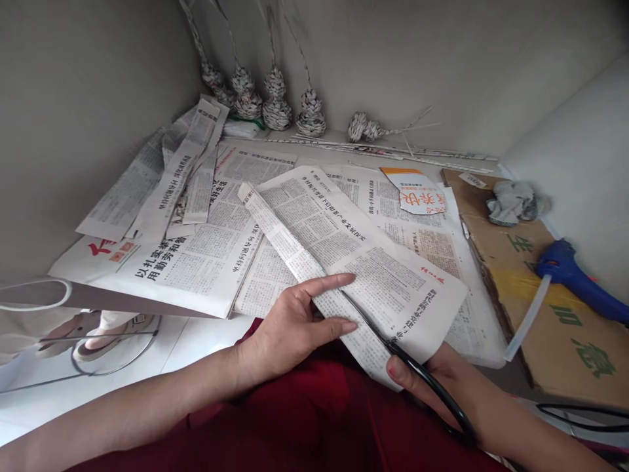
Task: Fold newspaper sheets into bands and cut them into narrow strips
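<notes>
A folded newspaper sheet (pixel 354 249) lies slantwise over my lap and the table's near edge. A long strip (pixel 289 242) along its left side is partly cut away from it. My left hand (pixel 289 324) pinches the sheet near the cut, thumb and index finger on top and the other fingers hidden beneath. My right hand (pixel 447 380) grips black-handled scissors (pixel 437 383), with the blades on the sheet along the cut line. Part of the right hand is hidden by the sheet and the scissors.
More newspaper (pixel 196 262) and cut strips (pixel 184 170) cover the left of the table. Several gourd-shaped woven paper pieces (pixel 278 108) stand by the wall, beside thin paper rods (pixel 393 154). A blue glue gun (pixel 565 265) rests on cardboard (pixel 521 295) with a crumpled cloth (pixel 514 203).
</notes>
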Demonstrator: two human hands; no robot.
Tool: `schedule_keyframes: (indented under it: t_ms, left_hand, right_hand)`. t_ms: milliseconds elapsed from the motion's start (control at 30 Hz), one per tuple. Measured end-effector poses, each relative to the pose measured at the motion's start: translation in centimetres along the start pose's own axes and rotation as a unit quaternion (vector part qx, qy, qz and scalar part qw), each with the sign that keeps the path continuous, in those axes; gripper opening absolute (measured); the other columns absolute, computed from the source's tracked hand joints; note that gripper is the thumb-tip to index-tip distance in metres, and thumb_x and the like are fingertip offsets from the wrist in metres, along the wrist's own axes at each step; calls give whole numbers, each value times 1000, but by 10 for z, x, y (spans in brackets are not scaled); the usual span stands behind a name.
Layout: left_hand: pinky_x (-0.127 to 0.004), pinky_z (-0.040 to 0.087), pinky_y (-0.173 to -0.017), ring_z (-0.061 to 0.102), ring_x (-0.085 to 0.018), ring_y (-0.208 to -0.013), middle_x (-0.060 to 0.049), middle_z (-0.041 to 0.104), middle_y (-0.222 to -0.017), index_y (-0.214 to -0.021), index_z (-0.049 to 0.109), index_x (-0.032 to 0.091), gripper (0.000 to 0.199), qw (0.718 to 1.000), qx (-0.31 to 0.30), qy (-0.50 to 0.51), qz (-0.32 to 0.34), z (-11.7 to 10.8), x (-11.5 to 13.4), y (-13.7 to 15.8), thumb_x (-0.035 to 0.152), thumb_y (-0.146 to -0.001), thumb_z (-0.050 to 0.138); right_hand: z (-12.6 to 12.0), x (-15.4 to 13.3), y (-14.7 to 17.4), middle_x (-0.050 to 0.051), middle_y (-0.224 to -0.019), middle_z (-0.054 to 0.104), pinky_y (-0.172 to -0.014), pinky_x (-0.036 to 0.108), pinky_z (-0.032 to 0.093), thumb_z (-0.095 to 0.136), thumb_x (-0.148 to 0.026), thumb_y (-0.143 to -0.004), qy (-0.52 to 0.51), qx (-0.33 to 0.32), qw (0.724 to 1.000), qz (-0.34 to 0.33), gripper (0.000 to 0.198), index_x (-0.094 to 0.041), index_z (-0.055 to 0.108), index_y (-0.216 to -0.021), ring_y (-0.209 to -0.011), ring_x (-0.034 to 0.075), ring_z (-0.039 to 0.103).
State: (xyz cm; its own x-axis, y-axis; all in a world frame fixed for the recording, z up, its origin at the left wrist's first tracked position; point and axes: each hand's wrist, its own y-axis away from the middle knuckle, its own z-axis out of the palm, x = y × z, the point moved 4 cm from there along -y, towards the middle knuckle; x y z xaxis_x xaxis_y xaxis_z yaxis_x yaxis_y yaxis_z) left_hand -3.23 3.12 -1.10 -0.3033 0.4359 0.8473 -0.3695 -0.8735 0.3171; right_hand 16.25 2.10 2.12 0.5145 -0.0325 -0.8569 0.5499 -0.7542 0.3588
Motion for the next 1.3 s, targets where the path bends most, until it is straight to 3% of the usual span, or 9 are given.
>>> schedule_keyframes:
  t_ms: [200, 333, 433, 567, 700, 833, 1000, 1167, 1300]
  left_hand:
    - [-33, 56, -78, 69, -18, -80, -3, 75, -93, -133, 63, 21, 63, 998, 50, -14, 36, -10, 10, -2, 27, -74, 85]
    - [-33, 57, -68, 68, -20, -74, -3, 73, -81, -136, 61, 18, 71, 995, 92, -6, 50, -20, 14, -4, 30, -71, 87]
    - [-34, 57, -65, 68, -21, -70, -2, 71, -76, -138, 60, 19, 73, 997, 73, -11, 35, -18, 12, -4, 32, -72, 87]
    - [-34, 56, -66, 67, -19, -67, 0, 70, -71, -138, 60, 22, 70, 999, 42, -19, 27, -12, 11, -2, 32, -74, 85]
    - [-29, 51, -61, 61, -14, -56, 6, 62, -58, -137, 60, 25, 66, 998, 43, -47, 29, -13, 12, 0, 32, -75, 85]
    - [-32, 55, -70, 68, -17, -68, 1, 73, -74, -137, 60, 25, 66, 998, 40, -36, 28, -13, 11, -1, 31, -76, 84]
    - [-29, 55, -69, 67, -14, -65, 3, 72, -70, -137, 59, 24, 65, 999, 32, -11, 30, -11, 11, -2, 26, -76, 84]
    - [-31, 57, -77, 70, -15, -75, 0, 77, -87, -136, 59, 23, 66, 999, 28, 12, 24, -11, 10, -3, 24, -75, 84]
    - [-28, 53, -67, 63, -12, -62, 5, 70, -71, -134, 61, 24, 64, 999, 30, -20, 26, -10, 11, -2, 25, -75, 85]
  right_hand:
    - [-3, 1, 3, 5, -155, 51, -121, 50, 31, 70, -53, -87, -18, 0, 1000, 10, 78, -33, 39, -155, -149, 32, 34]
    - [-9, 3, 5, 7, -149, 58, -120, 55, 28, 69, -63, -81, 37, 18, 999, 16, 80, -32, 47, -151, -146, 37, 38]
    - [-13, 14, 7, 9, -144, 61, -119, 61, 23, 58, -74, -80, 111, 42, 991, 57, 79, -31, 54, -147, -144, 40, 40]
    - [-14, 25, 6, 9, -141, 64, -118, 61, 26, 46, -79, -82, 143, 54, 983, 100, 79, -33, 57, -144, -140, 40, 46]
    - [-13, 20, 5, 6, -139, 65, -118, 56, 31, 47, -76, -83, 144, 55, 985, 79, 75, -35, 56, -145, -139, 36, 48]
    - [-12, 19, 5, 5, -140, 65, -118, 58, 30, 46, -74, -84, 163, 47, 982, 79, 72, -37, 55, -145, -140, 36, 46]
    - [-9, 23, 5, 3, -141, 64, -117, 57, 34, 47, -70, -87, 185, 57, 980, 38, 67, -38, 55, -145, -139, 36, 47]
    - [-10, 24, 8, 0, -141, 64, -116, 55, 36, 52, -64, -89, 200, 62, 978, 8, 64, -40, 50, -148, -140, 34, 47]
    - [-11, 21, 8, 0, -142, 63, -116, 51, 38, 58, -64, -86, 186, 52, 981, 21, 66, -40, 52, -147, -140, 35, 47]
